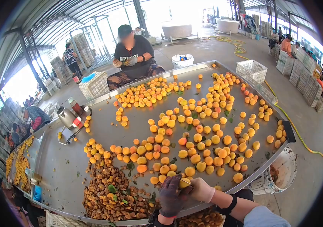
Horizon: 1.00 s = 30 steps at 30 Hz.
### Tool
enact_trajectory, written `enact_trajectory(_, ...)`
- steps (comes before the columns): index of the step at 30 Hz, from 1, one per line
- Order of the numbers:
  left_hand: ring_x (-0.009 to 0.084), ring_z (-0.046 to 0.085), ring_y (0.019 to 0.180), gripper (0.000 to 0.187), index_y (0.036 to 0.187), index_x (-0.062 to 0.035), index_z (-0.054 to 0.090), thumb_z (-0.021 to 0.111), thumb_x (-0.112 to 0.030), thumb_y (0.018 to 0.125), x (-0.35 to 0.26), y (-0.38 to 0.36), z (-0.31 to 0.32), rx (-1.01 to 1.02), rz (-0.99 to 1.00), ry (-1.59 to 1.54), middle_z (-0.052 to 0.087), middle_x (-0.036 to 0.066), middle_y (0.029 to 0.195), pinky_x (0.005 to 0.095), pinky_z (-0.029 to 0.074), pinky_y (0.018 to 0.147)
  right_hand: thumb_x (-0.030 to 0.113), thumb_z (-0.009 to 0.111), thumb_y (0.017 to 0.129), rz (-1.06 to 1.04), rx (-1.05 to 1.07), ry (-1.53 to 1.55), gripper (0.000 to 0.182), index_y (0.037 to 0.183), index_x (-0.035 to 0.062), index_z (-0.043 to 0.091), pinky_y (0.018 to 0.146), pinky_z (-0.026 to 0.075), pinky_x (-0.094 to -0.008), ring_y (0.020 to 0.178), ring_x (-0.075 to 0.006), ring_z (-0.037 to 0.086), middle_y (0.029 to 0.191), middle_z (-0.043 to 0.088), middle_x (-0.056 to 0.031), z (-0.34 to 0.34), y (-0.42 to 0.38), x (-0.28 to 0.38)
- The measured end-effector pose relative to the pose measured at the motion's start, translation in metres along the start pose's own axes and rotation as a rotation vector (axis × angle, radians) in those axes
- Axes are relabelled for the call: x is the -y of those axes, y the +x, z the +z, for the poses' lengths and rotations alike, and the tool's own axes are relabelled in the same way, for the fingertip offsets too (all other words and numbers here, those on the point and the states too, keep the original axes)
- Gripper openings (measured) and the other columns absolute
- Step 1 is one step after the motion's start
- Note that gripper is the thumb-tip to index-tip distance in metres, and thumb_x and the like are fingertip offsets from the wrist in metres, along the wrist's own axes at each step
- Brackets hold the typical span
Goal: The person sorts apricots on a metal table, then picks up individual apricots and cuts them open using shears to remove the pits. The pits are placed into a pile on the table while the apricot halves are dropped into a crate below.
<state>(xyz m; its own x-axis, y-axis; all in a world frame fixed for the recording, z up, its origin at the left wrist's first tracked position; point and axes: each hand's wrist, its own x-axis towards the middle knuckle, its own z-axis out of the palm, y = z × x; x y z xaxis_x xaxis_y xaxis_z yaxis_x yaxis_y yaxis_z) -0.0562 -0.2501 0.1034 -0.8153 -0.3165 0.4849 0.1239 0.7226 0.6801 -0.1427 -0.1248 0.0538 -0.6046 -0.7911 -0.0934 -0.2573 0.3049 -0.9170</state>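
Close to the near edge of the metal table, my left hand wears a dark glove and is closed around a yellow-orange apricot. My right hand, in a pale glove, is closed on a thin dark tool whose tip meets the apricot; most of the tool is hidden. Loose apricots lie just beyond my hands. To the left of my left hand is a heap of brown-orange pits or fruit pieces, with a few green leaves on it.
A person in a black shirt sits across the table. A kettle and a jar stand at the left. On the right are a phone at the rim, a dirty white bucket and a white crate.
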Motion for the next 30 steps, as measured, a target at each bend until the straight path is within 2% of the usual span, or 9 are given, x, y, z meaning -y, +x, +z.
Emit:
enact_trajectory(7,0.0153,0.060,0.093,0.048,0.117,-0.0023,0.055,0.076,-0.009,0.075,0.007,-0.010,0.012,-0.031,-0.480,-0.978,0.061,0.004,0.101,0.0272,0.051,0.076,0.018,0.061,0.082,-0.016,-0.067,0.005,0.020,0.100,0.0079,0.063,0.059,0.053,-0.0329,0.061,-0.0217,0.067,0.074,0.067,-0.0101,-0.006,-0.002,0.036)
enact_trajectory(10,0.0167,0.061,0.090,0.046,0.116,-0.0024,0.057,0.077,-0.012,0.075,0.008,-0.014,0.018,-0.034,-0.658,-1.018,0.061,0.006,0.101,0.0285,0.051,0.077,0.016,0.056,0.085,-0.012,-0.108,-0.020,0.018,0.099,0.0080,0.063,0.055,0.052,-0.0309,0.056,-0.0175,0.066,0.071,0.066,-0.0084,-0.003,-0.001,0.034)
enact_trajectory(14,0.0191,0.063,0.087,0.043,0.115,0.0021,0.057,0.073,-0.006,0.076,0.014,-0.013,0.023,-0.031,-0.513,-0.613,0.064,0.008,0.101,0.0311,0.051,0.079,0.017,0.058,0.084,-0.001,-0.138,-0.009,0.019,0.100,0.0080,0.063,0.056,0.053,-0.0306,0.056,-0.0192,0.067,0.071,0.066,-0.0083,0.004,0.004,0.016)
enact_trajectory(16,0.0259,0.064,0.088,0.047,0.110,-0.0021,0.061,0.079,-0.014,0.069,0.007,-0.006,0.018,-0.121,-0.125,-0.227,0.063,0.013,0.099,0.0338,0.052,0.077,0.017,0.059,0.082,-0.028,0.031,-0.068,0.019,0.098,0.0080,0.064,0.061,0.053,-0.0327,0.065,-0.0225,0.068,0.074,0.067,-0.0087,0.003,0.006,0.002)
enact_trajectory(20,0.0283,0.063,0.093,0.052,0.112,-0.0029,0.060,0.081,-0.014,0.066,0.003,-0.005,0.016,-0.042,-0.241,-0.271,0.063,0.015,0.100,0.0345,0.051,0.081,0.017,0.060,0.081,-0.258,0.077,0.028,0.018,0.096,0.0075,0.065,0.067,0.053,-0.0361,0.075,-0.0264,0.068,0.077,0.068,-0.0104,-0.003,0.009,0.001)
enact_trajectory(23,0.0219,0.063,0.096,0.049,0.106,-0.0006,0.060,0.081,-0.008,0.062,-0.003,-0.009,0.027,-0.224,-0.330,-0.600,0.065,0.012,0.100,0.0321,0.049,0.083,0.017,0.060,0.080,-0.114,-0.128,0.137,0.018,0.094,0.0065,0.065,0.070,0.052,-0.0377,0.079,-0.0281,0.067,0.079,0.067,-0.0119,0.003,0.002,0.013)
enact_trajectory(26,0.0221,0.063,0.092,0.050,0.108,0.0003,0.060,0.081,-0.009,0.063,0.010,-0.014,0.034,-0.222,-0.237,-0.315,0.065,0.012,0.097,0.0322,0.050,0.081,0.018,0.060,0.081,-0.056,-0.116,0.142,0.019,0.094,0.0055,0.065,0.068,0.052,-0.0356,0.075,-0.0286,0.067,0.077,0.066,-0.0140,-0.001,-0.005,0.023)
enact_trajectory(28,0.0239,0.063,0.091,0.050,0.107,-0.0019,0.061,0.082,-0.014,0.064,0.004,-0.013,0.024,-0.167,-0.232,-0.254,0.064,0.012,0.096,0.0332,0.050,0.079,0.008,0.065,0.081,0.029,-0.044,0.050,0.022,0.101,0.0006,0.062,0.065,0.050,-0.0268,0.068,-0.0102,0.059,0.076,0.067,-0.0051,0.001,-0.007,0.026)
enact_trajectory(30,0.0257,0.063,0.090,0.049,0.107,-0.0042,0.062,0.084,-0.019,0.065,-0.001,-0.013,0.015,-0.117,-0.220,-0.193,0.064,0.012,0.096,0.0342,0.051,0.077,0.009,0.066,0.081,0.034,0.043,0.081,0.023,0.103,0.0017,0.061,0.065,0.050,-0.0270,0.068,-0.0102,0.059,0.076,0.066,-0.0044,0.005,-0.007,0.011)
